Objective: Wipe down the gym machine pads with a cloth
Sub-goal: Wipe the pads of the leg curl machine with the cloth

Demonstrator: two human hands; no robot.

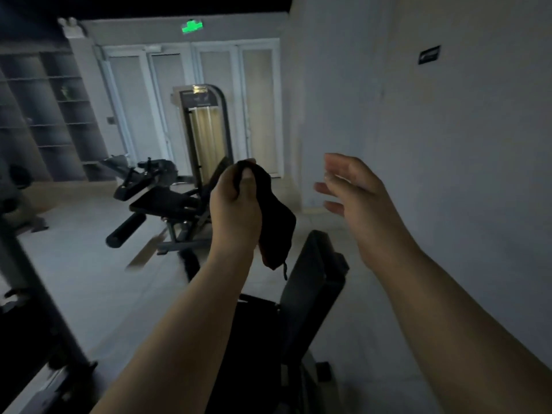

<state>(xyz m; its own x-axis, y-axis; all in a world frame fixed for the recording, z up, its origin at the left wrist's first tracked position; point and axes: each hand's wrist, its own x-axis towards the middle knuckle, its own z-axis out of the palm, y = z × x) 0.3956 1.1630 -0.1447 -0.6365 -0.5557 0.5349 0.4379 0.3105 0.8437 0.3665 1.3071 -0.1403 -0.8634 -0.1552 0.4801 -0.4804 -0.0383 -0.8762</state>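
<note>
While the room lies dim, every line below is read from one head view.

Floor: pale floor (89,264) carries all the equipment; near its far edge, by the doors, stands a weight-stack machine (206,130) with a dark seat pad (164,203) and a roller pad (125,231) in front of it.

Nearest machine: a black upright pad (313,288) rises just below the hands, close to the right-hand wall (448,174); a flat black pad (254,324) sits beside it at its foot. Neither is touched yet.

Left hand: left hand (236,210) is raised in mid-air, fingers and thumb curled tight round the top of the cloth.

Right hand: right hand (352,192) hovers just beside the cloth, apart from it, fingers loosely spread and holding nothing.

Cloth: black cloth (274,225) hangs bunched from the left hand's grip, above the upright pad, a short cord dangling at its lower end.

Step in hand: likely readying the cloth before the first wipe.

Doing it well: I judge the free hand should take the hanging edge and fold the cloth flat, so a broad face meets the pad; then wipe the upright pad from top edge downward in overlapping strokes, keeping the cord tucked away.
</note>
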